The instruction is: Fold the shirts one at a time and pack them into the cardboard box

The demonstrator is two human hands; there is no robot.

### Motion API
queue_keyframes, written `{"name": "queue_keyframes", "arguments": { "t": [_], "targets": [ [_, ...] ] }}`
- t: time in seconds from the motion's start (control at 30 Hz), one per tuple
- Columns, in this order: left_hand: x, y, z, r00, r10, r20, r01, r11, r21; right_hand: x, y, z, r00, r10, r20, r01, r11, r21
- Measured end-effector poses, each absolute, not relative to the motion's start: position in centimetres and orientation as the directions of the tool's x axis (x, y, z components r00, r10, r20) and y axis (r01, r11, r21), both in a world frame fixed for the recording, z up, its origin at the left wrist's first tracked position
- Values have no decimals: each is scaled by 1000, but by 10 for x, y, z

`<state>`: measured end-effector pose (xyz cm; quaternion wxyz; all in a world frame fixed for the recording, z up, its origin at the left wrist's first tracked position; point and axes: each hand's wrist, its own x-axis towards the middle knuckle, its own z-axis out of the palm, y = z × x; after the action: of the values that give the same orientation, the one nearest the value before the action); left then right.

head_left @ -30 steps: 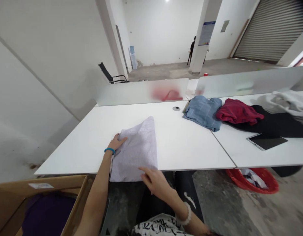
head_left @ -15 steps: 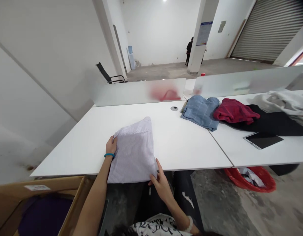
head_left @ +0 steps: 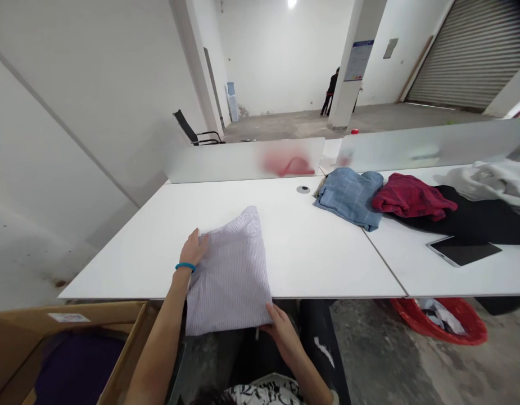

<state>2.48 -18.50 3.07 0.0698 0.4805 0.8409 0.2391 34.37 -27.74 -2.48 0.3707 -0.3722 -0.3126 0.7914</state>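
Observation:
A folded striped shirt, pale purple and white, lies on the white table with its lower part hanging past the front edge. My left hand, a blue band at its wrist, rests on the shirt's left edge with fingers stretched and apart. At the lower right corner, my right hand grips the cloth, thumb on top and the other fingers partly hidden underneath.
On the table to the right are folded blue clothing, a red garment, black cloth, white cloth and a tablet. A cardboard box stands lower left; a red basket sits under the table.
The shirt's lower edge has come a little nearer to me. My left hand's fingers have spread on the cloth, and my right hand has moved down with the corner.

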Motion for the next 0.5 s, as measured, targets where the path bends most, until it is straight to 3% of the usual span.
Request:
{"name": "queue_keyframes", "arguments": {
  "t": [0.13, 0.3, 0.4, 0.5],
  "targets": [
    [39, -179, 19, -520, 851, 70, 799, 457, 391, 336, -272, -22, -497, 758, -423, -409, -634, -657],
    [30, -181, 28, -534, 846, 3, 763, 480, 433, 333, -273, -16, -560, 707, -432, -397, -687, -609],
    [16, -187, 46, -532, 839, -119, 710, 518, 477, 339, -275, -11, -559, 714, -421, -409, -680, -609],
    [7, -199, 65, -376, 875, -305, 644, 483, 593, 348, -277, -5, -532, 723, -441, -420, -678, -604]
  ]
}}
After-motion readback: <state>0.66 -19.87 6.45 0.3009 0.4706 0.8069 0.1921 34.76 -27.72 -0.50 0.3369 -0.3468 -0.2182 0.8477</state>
